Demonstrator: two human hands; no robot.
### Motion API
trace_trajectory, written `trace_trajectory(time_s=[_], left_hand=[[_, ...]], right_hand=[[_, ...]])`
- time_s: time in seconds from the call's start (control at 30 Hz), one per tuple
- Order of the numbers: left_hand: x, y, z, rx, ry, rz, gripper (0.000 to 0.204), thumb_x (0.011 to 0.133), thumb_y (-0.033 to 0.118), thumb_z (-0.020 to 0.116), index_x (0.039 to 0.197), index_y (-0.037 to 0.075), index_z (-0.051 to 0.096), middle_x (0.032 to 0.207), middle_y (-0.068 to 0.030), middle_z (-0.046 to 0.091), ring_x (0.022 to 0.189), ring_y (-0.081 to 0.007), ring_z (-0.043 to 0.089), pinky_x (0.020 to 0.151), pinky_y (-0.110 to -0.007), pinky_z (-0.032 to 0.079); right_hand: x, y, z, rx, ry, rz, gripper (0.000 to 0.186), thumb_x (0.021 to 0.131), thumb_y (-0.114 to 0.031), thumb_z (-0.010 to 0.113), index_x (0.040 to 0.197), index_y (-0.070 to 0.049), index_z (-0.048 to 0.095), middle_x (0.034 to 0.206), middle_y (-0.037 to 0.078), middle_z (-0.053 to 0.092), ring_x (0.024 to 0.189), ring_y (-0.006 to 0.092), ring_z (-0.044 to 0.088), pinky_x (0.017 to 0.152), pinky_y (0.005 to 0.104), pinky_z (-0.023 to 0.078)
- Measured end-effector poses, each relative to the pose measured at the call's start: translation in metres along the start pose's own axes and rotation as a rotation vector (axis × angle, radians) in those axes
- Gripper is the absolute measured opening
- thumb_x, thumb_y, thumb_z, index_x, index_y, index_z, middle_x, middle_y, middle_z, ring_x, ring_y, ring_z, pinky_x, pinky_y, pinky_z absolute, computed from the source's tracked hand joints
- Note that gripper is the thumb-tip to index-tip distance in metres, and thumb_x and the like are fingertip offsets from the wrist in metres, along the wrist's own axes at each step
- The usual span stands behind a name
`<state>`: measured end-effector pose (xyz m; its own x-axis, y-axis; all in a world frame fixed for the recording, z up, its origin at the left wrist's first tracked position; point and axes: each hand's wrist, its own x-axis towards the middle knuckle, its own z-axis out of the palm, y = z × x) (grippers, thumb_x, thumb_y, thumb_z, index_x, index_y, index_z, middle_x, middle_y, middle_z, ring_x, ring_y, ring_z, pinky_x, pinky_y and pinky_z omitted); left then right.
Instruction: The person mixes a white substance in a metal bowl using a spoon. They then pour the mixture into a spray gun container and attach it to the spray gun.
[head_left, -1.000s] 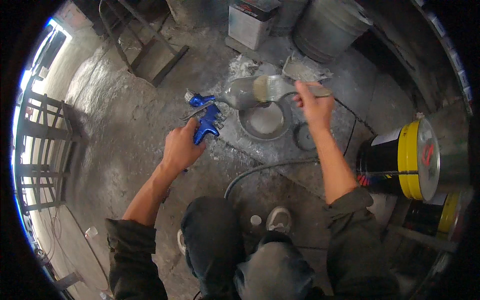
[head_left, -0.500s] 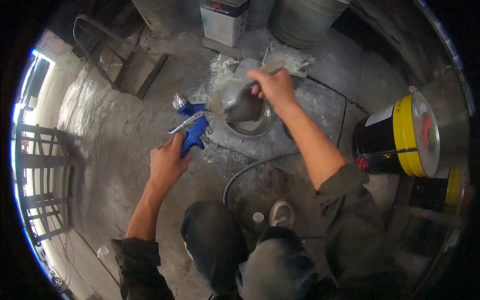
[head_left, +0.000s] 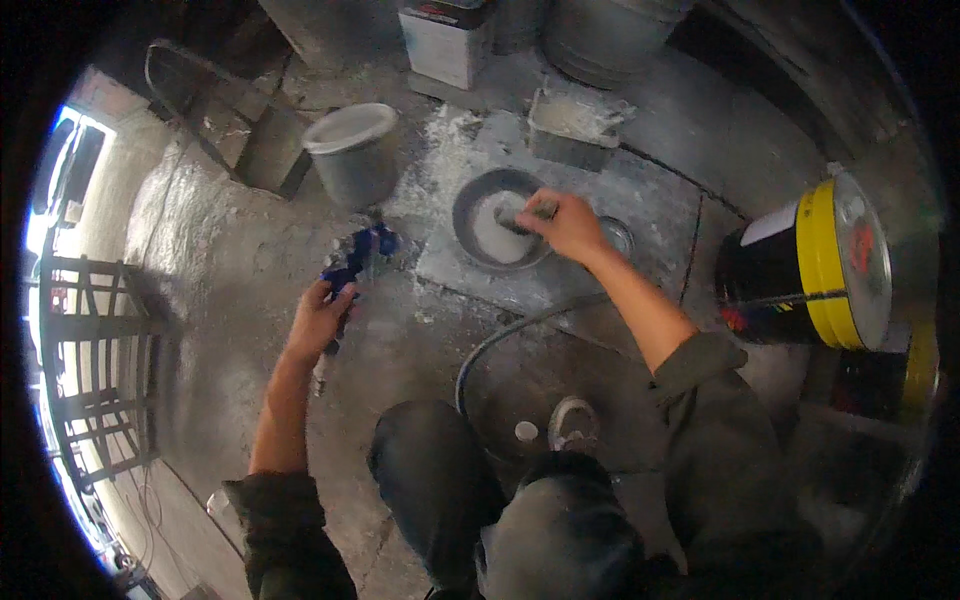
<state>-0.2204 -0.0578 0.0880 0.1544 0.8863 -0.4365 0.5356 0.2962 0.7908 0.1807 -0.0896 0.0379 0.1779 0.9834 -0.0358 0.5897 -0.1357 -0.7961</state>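
My left hand (head_left: 322, 312) is closed around the grip of a blue spray gun (head_left: 352, 258), blurred by motion. A large grey cup (head_left: 350, 172) with a pale rim stands above the gun and looks joined to it. On the floor ahead, a round grey bowl (head_left: 465, 225) holds white material. Over the bowl's right side, my right hand (head_left: 568, 228) pinches a small grey-brown tool (head_left: 516, 217), its near end inside the fingers. Motion blur hides its exact kind. A small metal ring or dish (head_left: 616, 236) lies partly hidden behind my right wrist.
Behind the bowl stands a rectangular grey tub (head_left: 572, 148) crusted white. A white can (head_left: 440, 55) and a grey bucket (head_left: 610, 40) are farther back. At the right lies a black-and-yellow drum (head_left: 800, 265). A hose (head_left: 475, 350) curves near my knees; a metal-framed stand (head_left: 262, 150) is at left.
The gun's cup has swung from tilted over the bowl to upright at the left, uncovering the bowl's white contents. My right hand has lowered from beside the cup to the bowl.
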Motion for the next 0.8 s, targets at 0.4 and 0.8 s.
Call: trace_trajectory(time_s=[0.4,0.8], left_hand=[[-0.008,0.023,0.018,0.336,0.127,-0.037,0.070,0.097,0.058,0.046,0.068,-0.003,0.063,0.052,-0.0099,0.056,0.043,-0.0186,0.056,0.045,-0.034,0.043],[-0.030,0.052,0.031,0.268,-0.258,-0.108,0.068,0.099,0.058,0.041,0.062,0.003,0.057,0.050,-0.0051,0.051,0.040,-0.0152,0.048,0.042,-0.031,0.038]], right_hand=[[-0.005,-0.033,-0.027,0.589,-0.055,-0.009,0.023,0.086,-0.024,0.076,0.091,-0.002,0.070,0.069,0.000,0.064,0.058,0.0064,0.058,0.048,0.0227,0.043],[0.054,-0.048,-0.044,0.798,0.201,0.132,0.035,0.084,-0.036,0.075,0.080,-0.002,0.067,0.064,0.006,0.064,0.051,0.0113,0.058,0.046,0.0264,0.045]])
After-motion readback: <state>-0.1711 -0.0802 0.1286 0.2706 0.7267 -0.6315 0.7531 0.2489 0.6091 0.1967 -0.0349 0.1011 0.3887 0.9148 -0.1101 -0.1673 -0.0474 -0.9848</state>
